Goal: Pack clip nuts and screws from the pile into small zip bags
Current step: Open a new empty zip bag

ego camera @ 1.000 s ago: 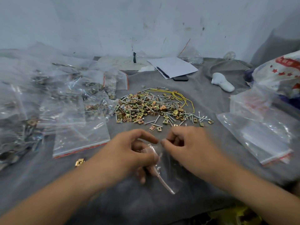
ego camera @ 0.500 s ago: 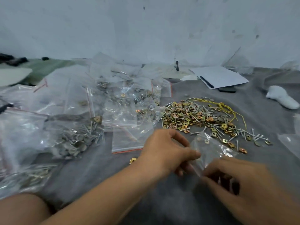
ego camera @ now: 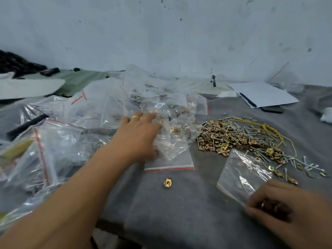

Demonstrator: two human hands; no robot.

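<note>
A pile of gold clip nuts and silver screws (ego camera: 239, 137) lies on the grey cloth (ego camera: 179, 216) right of centre. My right hand (ego camera: 287, 212), at the lower right, pinches the corner of a small clear zip bag (ego camera: 240, 175), which looks empty. My left hand (ego camera: 138, 139) reaches forward, its fingers stretched out over the heap of filled zip bags (ego camera: 161, 105). It touches a red-zip bag (ego camera: 172, 153) with a few parts in it. One loose clip nut (ego camera: 168, 182) lies alone on the cloth below that bag.
More clear bags with red zips (ego camera: 50, 144) cover the left side. A yellow wire (ego camera: 269, 130) lies over the pile's far edge. White paper with a pen (ego camera: 264, 94) and a dark phone (ego camera: 272, 109) sit at the back right, near the wall.
My left hand let go of the small bag and reached forward to the heap of filled bags. My right hand keeps the small bag and has dropped to the lower right. The view swung left.
</note>
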